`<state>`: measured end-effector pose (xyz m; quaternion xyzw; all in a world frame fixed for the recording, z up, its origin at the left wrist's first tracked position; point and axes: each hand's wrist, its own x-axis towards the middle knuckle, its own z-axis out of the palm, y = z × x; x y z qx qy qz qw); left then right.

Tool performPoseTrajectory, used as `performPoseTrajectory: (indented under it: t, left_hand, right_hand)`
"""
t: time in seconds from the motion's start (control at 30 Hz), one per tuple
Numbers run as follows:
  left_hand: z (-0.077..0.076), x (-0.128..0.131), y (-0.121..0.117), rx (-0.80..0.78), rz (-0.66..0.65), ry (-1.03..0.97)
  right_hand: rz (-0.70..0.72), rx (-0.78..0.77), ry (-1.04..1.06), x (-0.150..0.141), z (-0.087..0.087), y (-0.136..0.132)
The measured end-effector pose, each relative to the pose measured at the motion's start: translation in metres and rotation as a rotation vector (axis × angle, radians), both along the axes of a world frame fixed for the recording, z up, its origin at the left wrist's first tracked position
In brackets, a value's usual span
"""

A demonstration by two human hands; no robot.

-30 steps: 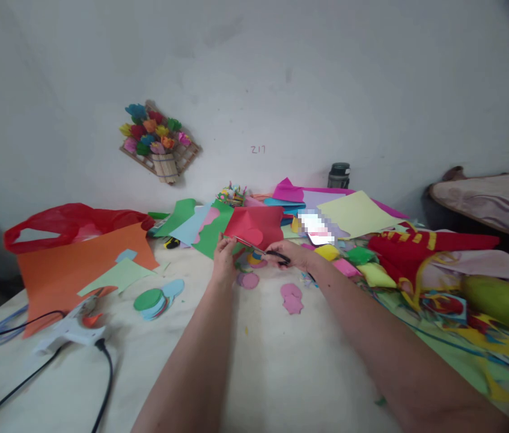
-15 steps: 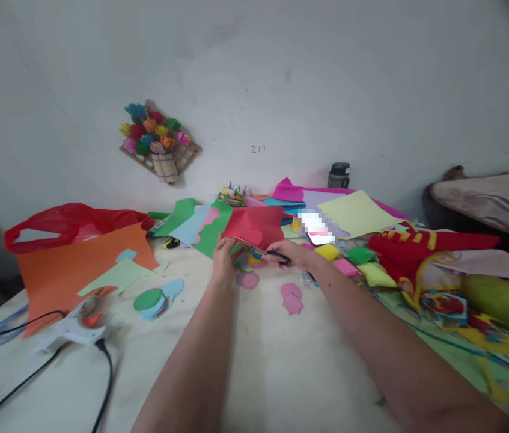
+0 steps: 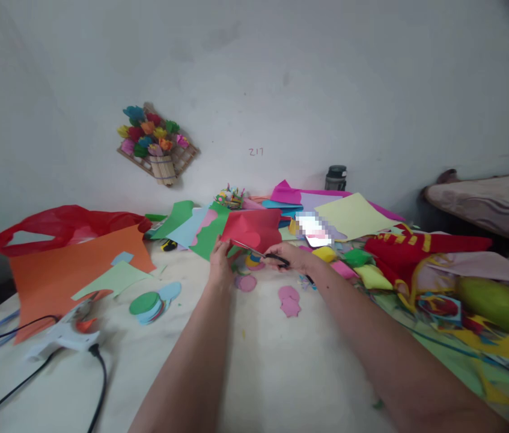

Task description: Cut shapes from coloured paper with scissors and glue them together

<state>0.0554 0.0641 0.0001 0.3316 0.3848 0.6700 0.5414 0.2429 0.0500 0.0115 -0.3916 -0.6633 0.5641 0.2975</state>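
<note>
Grips red paper [image 3: 254, 225] in left hand [image 3: 221, 263], scissors [image 3: 277, 258] in right hand [image 3: 294, 257]; has discs [image 3: 146, 304] and pink shapes [image 3: 289, 300] cut, seems partway through red.

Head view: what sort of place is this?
Likely a craft worktable, perhaps in a home: the right hand holds scissors at a red paper sheet, coloured paper discs lie stacked, and artificial flowers hang on the wall.

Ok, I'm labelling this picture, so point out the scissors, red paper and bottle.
Scissors [image 3: 276, 257]: head view, on the black handle.
Red paper [image 3: 256, 225]: head view, near the middle of the sheet.
Bottle [image 3: 336, 179]: head view, on its body.
</note>
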Motion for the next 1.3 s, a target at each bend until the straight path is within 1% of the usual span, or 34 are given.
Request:
performPoseTrajectory:
  t: [0.13, 0.27, 0.4, 0.53, 0.67, 0.7, 0.8, 0.9, 1.07, 1.17, 1.3]
  left_hand:
    - [-0.001, 0.0, 0.002, 0.068, 0.032, -0.058]
    - [0.0, 0.001, -0.001, 0.053, 0.03, -0.081]
    - [0.002, 0.0, -0.005, 0.027, 0.03, -0.079]
    - [0.001, -0.002, -0.006, 0.046, 0.048, -0.061]
    - [-0.002, -0.005, -0.005, -0.015, 0.046, -0.051]
    - [-0.002, -0.006, -0.005, -0.044, 0.027, -0.042]
    - [-0.002, -0.007, -0.007, -0.089, 0.023, -0.053]
    - [0.001, -0.008, -0.013, -0.105, -0.032, -0.059]
    - [0.005, -0.014, -0.024, -0.098, -0.083, -0.048]
    - [0.005, -0.02, -0.031, -0.099, -0.089, -0.044]
    - [0.006, -0.027, -0.04, -0.125, -0.078, -0.053]
  right_hand:
    - [-0.013, 0.022, 0.016, 0.001, -0.003, 0.001]
    - [-0.002, 0.001, 0.001, 0.001, -0.004, 0.003]
    - [0.007, -0.017, 0.037, 0.001, -0.007, 0.005]
    - [-0.033, -0.037, 0.017, -0.001, -0.006, 0.004]
    - [-0.075, -0.025, -0.033, -0.002, -0.001, 0.0]
    - [-0.079, -0.022, -0.044, -0.002, 0.0, -0.001]
    - [-0.072, -0.021, -0.039, -0.001, 0.0, -0.004]
    - [-0.055, -0.054, -0.009, -0.001, 0.003, -0.01]
    - [-0.1, -0.078, -0.035, -0.005, 0.006, -0.026]
    - [-0.093, -0.079, -0.019, -0.008, 0.001, -0.027]
    - [-0.034, -0.017, -0.028, -0.013, -0.006, -0.024]
